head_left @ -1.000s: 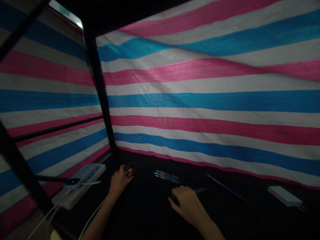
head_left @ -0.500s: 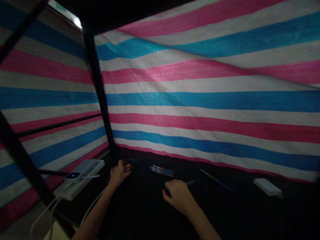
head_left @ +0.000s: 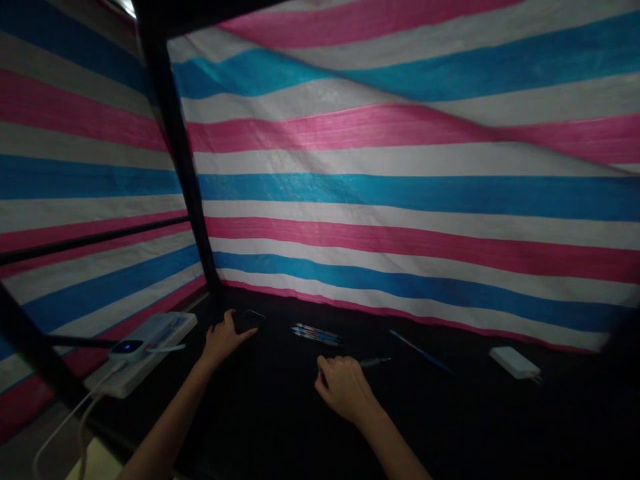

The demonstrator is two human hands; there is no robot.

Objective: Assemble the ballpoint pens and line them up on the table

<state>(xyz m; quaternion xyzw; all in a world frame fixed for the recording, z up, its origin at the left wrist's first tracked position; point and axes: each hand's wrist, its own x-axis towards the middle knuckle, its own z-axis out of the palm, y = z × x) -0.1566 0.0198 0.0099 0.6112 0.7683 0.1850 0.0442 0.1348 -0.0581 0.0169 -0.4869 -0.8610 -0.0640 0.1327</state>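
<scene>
My left hand (head_left: 220, 341) reaches to the far left of the black table, its thumb and fingers around the near end of a smartphone (head_left: 249, 320) with a dark screen. On the table near the middle, my right hand (head_left: 345, 387) rests with curled fingers; whatever may be inside them is hidden. Just beyond its knuckles lies a dark pen (head_left: 376, 362), partly covered by the hand. Several pens (head_left: 316, 335) lie bunched together between the two hands. Farther right there is a single blue pen (head_left: 420, 350), set at a slant.
A white power strip (head_left: 145, 360) lies along the left edge, with a small plugged-in device (head_left: 126, 349) showing a blue light and cables hanging down. A white block-shaped charger (head_left: 515, 363) is at the right. Striped sheeting (head_left: 400, 193) and a black frame post (head_left: 177, 147) enclose the table.
The phone's screen was lit and is now dark. The view has shifted, so everything appears slightly farther left. Both hands keep nearly the same places on the table.
</scene>
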